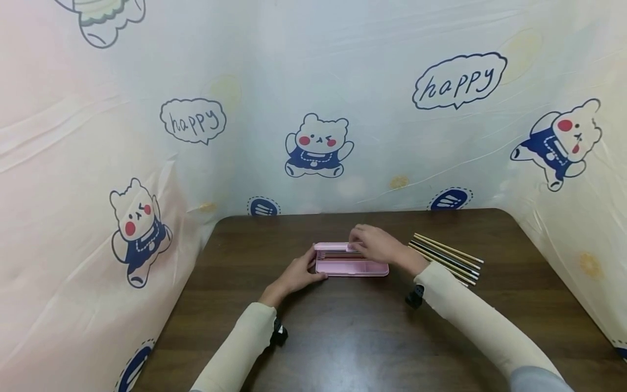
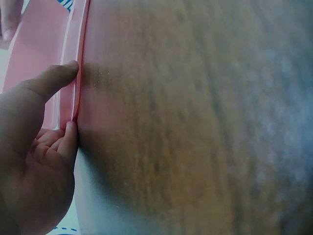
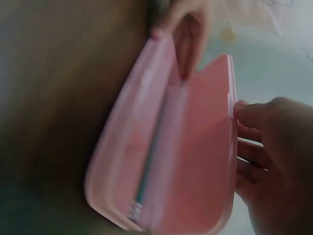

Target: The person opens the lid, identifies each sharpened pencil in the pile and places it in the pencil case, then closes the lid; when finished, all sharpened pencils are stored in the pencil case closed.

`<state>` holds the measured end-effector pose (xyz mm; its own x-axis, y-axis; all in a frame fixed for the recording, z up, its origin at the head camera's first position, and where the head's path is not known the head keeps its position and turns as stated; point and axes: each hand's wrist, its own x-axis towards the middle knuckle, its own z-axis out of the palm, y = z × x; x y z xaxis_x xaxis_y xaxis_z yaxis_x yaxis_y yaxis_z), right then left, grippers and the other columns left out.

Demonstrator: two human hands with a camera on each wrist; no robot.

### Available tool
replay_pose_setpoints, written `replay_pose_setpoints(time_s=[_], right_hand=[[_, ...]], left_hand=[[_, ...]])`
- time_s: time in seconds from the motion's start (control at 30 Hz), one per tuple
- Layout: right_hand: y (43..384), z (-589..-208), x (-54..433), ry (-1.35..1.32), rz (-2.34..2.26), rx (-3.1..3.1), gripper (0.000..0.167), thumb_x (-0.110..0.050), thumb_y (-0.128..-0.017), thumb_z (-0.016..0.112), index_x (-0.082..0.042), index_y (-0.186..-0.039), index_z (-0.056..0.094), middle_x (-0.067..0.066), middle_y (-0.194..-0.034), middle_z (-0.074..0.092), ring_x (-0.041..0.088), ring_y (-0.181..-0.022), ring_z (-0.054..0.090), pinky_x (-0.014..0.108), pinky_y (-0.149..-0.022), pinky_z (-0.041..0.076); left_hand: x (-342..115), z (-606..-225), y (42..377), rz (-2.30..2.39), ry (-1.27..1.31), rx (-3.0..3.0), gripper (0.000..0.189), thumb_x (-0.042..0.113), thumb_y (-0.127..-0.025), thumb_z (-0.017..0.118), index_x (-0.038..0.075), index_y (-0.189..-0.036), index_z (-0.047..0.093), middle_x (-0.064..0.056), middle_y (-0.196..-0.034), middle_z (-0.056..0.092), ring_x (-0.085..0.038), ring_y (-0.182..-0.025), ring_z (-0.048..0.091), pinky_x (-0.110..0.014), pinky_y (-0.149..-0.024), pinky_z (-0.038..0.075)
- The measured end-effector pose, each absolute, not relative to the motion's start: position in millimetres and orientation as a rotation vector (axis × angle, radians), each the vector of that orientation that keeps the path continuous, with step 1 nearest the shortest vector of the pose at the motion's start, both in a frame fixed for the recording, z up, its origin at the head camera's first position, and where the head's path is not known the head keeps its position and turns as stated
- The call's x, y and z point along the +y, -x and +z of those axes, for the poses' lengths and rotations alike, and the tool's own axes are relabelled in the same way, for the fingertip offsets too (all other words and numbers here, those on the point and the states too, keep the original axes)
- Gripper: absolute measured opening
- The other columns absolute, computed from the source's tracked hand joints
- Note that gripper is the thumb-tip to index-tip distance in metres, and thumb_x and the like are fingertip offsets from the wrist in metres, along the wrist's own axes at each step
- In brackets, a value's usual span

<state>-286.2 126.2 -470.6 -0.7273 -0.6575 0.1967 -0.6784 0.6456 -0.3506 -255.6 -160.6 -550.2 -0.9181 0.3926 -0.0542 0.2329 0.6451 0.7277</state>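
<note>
A pink pencil case [image 1: 340,267] stands with its lid raised in the middle of the table. Several pencils [image 1: 334,255] lie inside along the back, and a green one [image 3: 152,161] shows in the right wrist view. My left hand [image 1: 295,275] grips the case's left end, its thumb [image 2: 61,78] on the front rim and the other fingers round the end. At the lid [image 3: 208,147], my right hand [image 3: 281,152] holds the free edge, thumb tip at the rim and fingers curled behind it.
To the right of the case, several gold and black pencils [image 1: 448,258] lie side by side on the brown wooden table [image 1: 343,337]. A patterned curtain [image 1: 377,152] hangs behind the table and along both sides.
</note>
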Motion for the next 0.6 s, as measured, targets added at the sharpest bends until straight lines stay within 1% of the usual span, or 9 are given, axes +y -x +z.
replay_pose_setpoints(time_s=[0.07, 0.1, 0.17, 0.23, 0.3, 0.43, 0.5, 0.6], right_hand=[[280, -478, 124, -1.210, 0.642, -2.809, 0.021, -0.017, -0.108, 0.063, -0.007, -0.125, 0.071, 0.009, -0.122, 0.073, 0.024, -0.112, 0.072, 0.045, -0.098, 0.061], [277, -481, 123, -1.255, 0.651, -2.812, 0.027, -0.015, -0.109, 0.060, -0.004, -0.132, 0.069, 0.013, -0.132, 0.072, 0.028, -0.121, 0.071, 0.048, -0.104, 0.058], [271, -489, 122, -1.345, 0.644, -2.814, 0.039, -0.012, -0.110, 0.056, -0.001, -0.147, 0.061, 0.017, -0.151, 0.063, 0.033, -0.140, 0.061, 0.052, -0.116, 0.051], [264, -495, 122, -1.419, 0.635, -2.814, 0.046, -0.010, -0.111, 0.051, -0.001, -0.157, 0.051, 0.019, -0.163, 0.050, 0.036, -0.151, 0.050, 0.055, -0.122, 0.043], [259, -501, 123, -1.471, 0.631, -2.812, 0.050, -0.011, -0.111, 0.050, 0.000, -0.160, 0.045, 0.020, -0.169, 0.042, 0.037, -0.156, 0.042, 0.056, -0.126, 0.037], [250, -512, 124, -1.502, 0.629, -2.825, 0.054, -0.019, -0.114, 0.046, 0.000, -0.164, 0.036, 0.019, -0.173, 0.033, 0.036, -0.162, 0.031, 0.056, -0.131, 0.027], [247, -516, 124, -1.506, 0.611, -2.832, 0.056, -0.023, -0.115, 0.043, 0.000, -0.165, 0.033, 0.018, -0.175, 0.030, 0.034, -0.164, 0.027, 0.055, -0.133, 0.024], [245, -521, 124, -1.507, 0.572, -2.831, 0.057, -0.026, -0.116, 0.042, 0.000, -0.166, 0.031, 0.017, -0.176, 0.027, 0.033, -0.165, 0.024, 0.054, -0.134, 0.021]], left_hand=[[-161, -550, 255, 1.138, -0.513, 2.658, 0.104, 0.037, -0.097, 0.081, 0.005, -0.171, 0.015, -0.018, -0.174, 0.029, -0.031, -0.155, 0.045, -0.048, -0.124, 0.041], [-161, -550, 255, 1.135, -0.510, 2.658, 0.104, 0.037, -0.097, 0.081, 0.004, -0.171, 0.015, -0.018, -0.174, 0.028, -0.030, -0.155, 0.044, -0.047, -0.124, 0.041], [-161, -550, 255, 1.123, -0.502, 2.661, 0.105, 0.037, -0.096, 0.081, 0.004, -0.171, 0.014, -0.018, -0.174, 0.029, -0.029, -0.155, 0.044, -0.047, -0.125, 0.041], [-161, -551, 255, 1.114, -0.497, 2.662, 0.105, 0.038, -0.096, 0.081, 0.005, -0.171, 0.015, -0.017, -0.175, 0.028, -0.029, -0.156, 0.043, -0.046, -0.125, 0.040], [-161, -552, 256, 1.103, -0.505, 2.671, 0.104, 0.038, -0.097, 0.080, 0.004, -0.171, 0.016, -0.018, -0.175, 0.028, -0.030, -0.156, 0.043, -0.046, -0.125, 0.040], [-161, -553, 257, 1.083, -0.503, 2.690, 0.103, 0.039, -0.097, 0.080, 0.004, -0.170, 0.017, -0.018, -0.175, 0.027, -0.031, -0.157, 0.041, -0.047, -0.127, 0.038], [-161, -553, 257, 1.071, -0.496, 2.692, 0.103, 0.039, -0.097, 0.080, 0.004, -0.171, 0.017, -0.017, -0.176, 0.025, -0.030, -0.158, 0.039, -0.048, -0.128, 0.037], [-161, -553, 258, 1.054, -0.485, 2.693, 0.104, 0.042, -0.097, 0.079, 0.005, -0.171, 0.016, -0.015, -0.177, 0.023, -0.030, -0.160, 0.036, -0.049, -0.128, 0.036]])
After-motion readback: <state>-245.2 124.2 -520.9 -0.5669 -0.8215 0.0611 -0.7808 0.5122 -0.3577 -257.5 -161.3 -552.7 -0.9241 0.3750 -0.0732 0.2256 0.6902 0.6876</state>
